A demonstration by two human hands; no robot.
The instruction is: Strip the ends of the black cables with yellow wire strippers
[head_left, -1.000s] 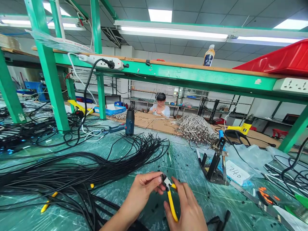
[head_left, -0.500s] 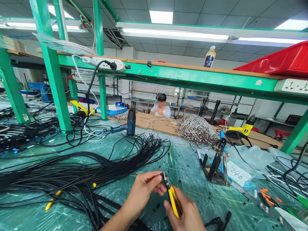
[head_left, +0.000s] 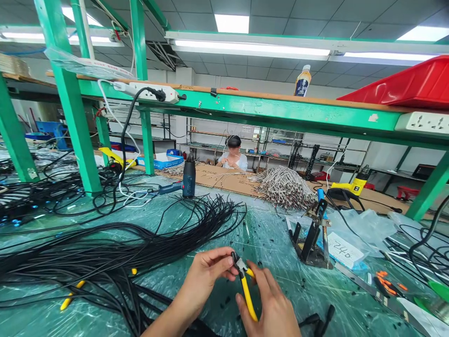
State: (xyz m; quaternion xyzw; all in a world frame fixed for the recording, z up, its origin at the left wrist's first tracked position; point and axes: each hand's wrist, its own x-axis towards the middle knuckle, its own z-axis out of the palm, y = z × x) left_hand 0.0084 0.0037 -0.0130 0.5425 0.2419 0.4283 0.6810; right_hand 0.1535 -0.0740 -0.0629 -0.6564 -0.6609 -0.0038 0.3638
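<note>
My right hand (head_left: 271, 302) is wrapped round a pair of yellow-handled cutting pliers (head_left: 248, 295), whose handles are spread and jaws point up and left. Close to the jaws, my left hand (head_left: 210, 271) pinches the end of a black cable between thumb and forefinger; most of that end is hidden by the fingers. To the left lies a large bundle of black cables (head_left: 115, 252) on the green work surface (head_left: 270, 234). A yellow-handled tool (head_left: 72, 295) is partly buried under the cables. Small black scraps are scattered about both hands.
A dark blue heat gun (head_left: 188, 178) stands behind the bundle. At right are a metal stand (head_left: 312, 243), a label marked 240 (head_left: 341, 250) and a steel ruler (head_left: 361, 283). A pile of pale cables (head_left: 286, 187) lies farther back, where another person (head_left: 233, 157) sits. A green shelf beam (head_left: 263, 107) crosses overhead.
The pliers' handles and jaws have opened wider, and my right fingers have spread with them. My left hand keeps its pinch near the jaws. The whole view has shifted slightly.
</note>
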